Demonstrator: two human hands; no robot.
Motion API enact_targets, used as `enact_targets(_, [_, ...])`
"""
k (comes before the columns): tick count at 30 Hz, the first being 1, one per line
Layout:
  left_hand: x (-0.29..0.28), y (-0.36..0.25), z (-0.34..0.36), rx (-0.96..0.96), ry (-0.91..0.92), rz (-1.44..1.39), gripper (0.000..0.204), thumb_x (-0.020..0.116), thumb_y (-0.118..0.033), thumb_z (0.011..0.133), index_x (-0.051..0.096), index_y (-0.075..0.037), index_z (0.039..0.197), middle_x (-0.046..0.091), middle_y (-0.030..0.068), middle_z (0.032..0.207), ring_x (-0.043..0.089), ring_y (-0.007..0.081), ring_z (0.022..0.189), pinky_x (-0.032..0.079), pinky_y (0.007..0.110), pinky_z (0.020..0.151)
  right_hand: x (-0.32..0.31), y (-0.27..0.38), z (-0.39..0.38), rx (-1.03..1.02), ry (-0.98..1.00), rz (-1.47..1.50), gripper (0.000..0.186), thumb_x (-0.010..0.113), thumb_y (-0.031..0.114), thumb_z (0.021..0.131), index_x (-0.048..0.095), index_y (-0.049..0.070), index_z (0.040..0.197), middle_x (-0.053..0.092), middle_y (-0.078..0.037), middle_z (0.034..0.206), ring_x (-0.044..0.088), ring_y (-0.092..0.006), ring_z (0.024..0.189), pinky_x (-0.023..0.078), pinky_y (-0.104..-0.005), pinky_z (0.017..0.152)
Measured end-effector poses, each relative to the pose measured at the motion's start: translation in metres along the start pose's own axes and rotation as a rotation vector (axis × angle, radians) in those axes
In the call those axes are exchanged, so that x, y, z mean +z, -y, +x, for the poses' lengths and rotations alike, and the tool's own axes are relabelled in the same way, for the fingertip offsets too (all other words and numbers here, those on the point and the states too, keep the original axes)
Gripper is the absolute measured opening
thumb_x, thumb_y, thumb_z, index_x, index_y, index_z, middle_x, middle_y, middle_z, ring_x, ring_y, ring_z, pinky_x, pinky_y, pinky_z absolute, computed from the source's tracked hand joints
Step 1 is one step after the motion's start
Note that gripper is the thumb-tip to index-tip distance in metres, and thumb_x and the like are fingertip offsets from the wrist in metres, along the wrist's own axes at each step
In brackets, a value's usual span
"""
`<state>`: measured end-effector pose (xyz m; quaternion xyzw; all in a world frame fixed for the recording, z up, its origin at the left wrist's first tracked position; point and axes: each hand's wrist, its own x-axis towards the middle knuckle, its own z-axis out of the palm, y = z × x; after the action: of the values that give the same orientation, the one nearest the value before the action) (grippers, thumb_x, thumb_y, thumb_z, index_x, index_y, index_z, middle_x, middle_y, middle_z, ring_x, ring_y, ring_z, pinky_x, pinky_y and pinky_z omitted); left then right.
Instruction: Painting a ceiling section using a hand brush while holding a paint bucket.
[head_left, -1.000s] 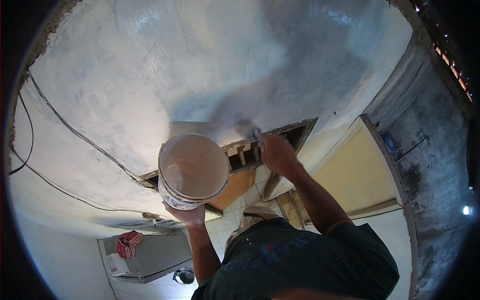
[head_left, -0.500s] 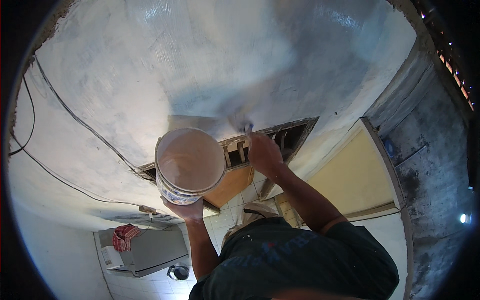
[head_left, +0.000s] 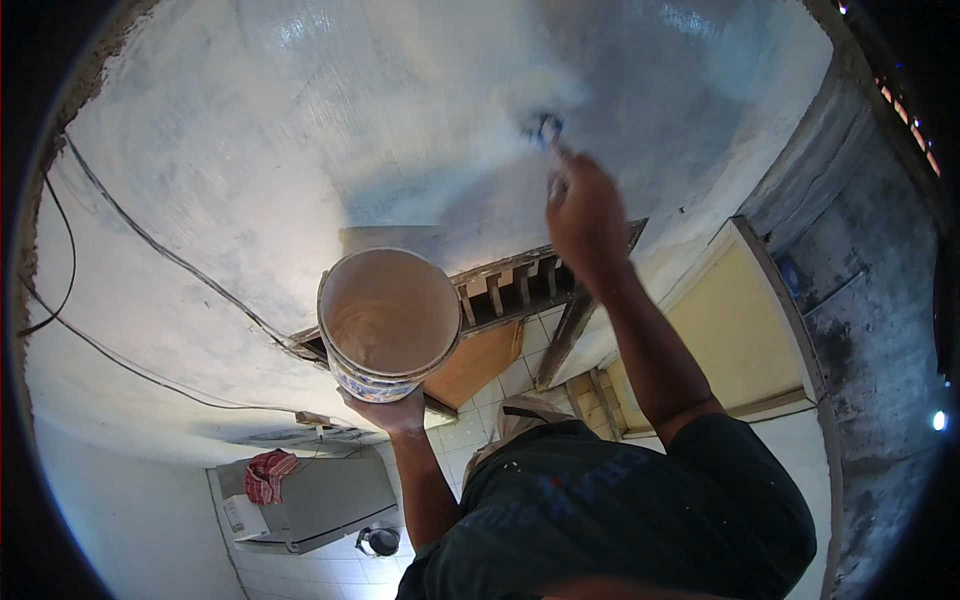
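Observation:
My left hand [head_left: 398, 413] supports a paint bucket [head_left: 405, 277] from below, its palm and fingers against the base. The bucket is pale, with blue markings outside, and tilts so that the whitish paint [head_left: 372, 338] inside shows. My right hand [head_left: 588, 215] is raised and closed round the handle of a paintbrush [head_left: 546, 130]. The brush head, blurred by motion, is at the wall [head_left: 420, 90], which shows wet, streaky whitish patches. Whether the bristles touch the wall at this instant is hard to make out.
Below the painted area runs a wooden vent frame [head_left: 510, 288] with dark slots, above a brown door panel [head_left: 480, 365]. Cables [head_left: 170, 247] hang along the left wall. Lower left stand a grey refrigerator [head_left: 340, 505] with a red cloth [head_left: 268, 476] and a pot [head_left: 380, 541].
My right hand has moved up and to the right with the brush, from near the vent frame to higher on the wall. The bucket stays in my left hand, shifted slightly in view.

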<state>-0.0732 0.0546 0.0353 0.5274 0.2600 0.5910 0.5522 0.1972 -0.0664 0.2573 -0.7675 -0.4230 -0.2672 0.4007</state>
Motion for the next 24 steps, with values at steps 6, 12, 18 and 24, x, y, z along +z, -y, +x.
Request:
enact_targets(6, [0.001,-0.007,0.004,-0.356,-0.027,-0.891,0.076,0.029,-0.067,0.096,0.025,-0.021,0.157,0.027,0.0141,0.159,0.03,0.04,0.145,0.036,0.071,0.108,0.068,-0.063,-0.12,0.356,0.69,-0.118,0.031,0.057,0.009,0.09,0.07,0.008,0.118,0.068,-0.026,0.104,0.066,-0.0431,0.099,0.054,-0.052,0.086])
enact_targets(12, [-0.021,0.018,0.003,-0.309,0.044,-0.925,0.081,0.03,-0.075,0.093,0.021,-0.028,0.159,0.02,0.0121,0.164,0.023,0.041,0.149,0.029,0.075,0.108,0.025,-0.077,-0.073,0.318,0.547,0.003,0.028,0.061,0.008,0.091,0.072,0.005,0.116,0.07,-0.027,0.103,0.068,-0.0411,0.1,0.054,-0.0451,0.087])
enact_targets(18, [0.012,-0.008,-0.011,0.262,-0.015,0.29,0.107,0.094,-0.03,0.064,0.031,-0.007,0.147,0.04,0.0183,0.147,0.049,0.0324,0.129,0.045,0.054,0.107,-0.035,-0.03,-0.001,0.04,-0.106,0.14,0.036,0.061,0.002,0.089,0.067,0.005,0.124,0.068,-0.019,0.093,0.067,-0.039,0.086,0.054,-0.0445,0.077])
enact_targets(24, [0.021,-0.014,-0.01,0.053,0.004,-0.019,0.087,0.083,-0.023,0.079,0.032,-0.007,0.148,0.042,0.0182,0.145,0.051,0.0315,0.127,0.047,0.052,0.106,0.02,-0.058,-0.053,0.264,0.248,-0.133,0.043,0.061,0.006,0.09,0.06,0.004,0.133,0.068,-0.021,0.1,0.066,-0.0399,0.096,0.054,-0.0464,0.081])
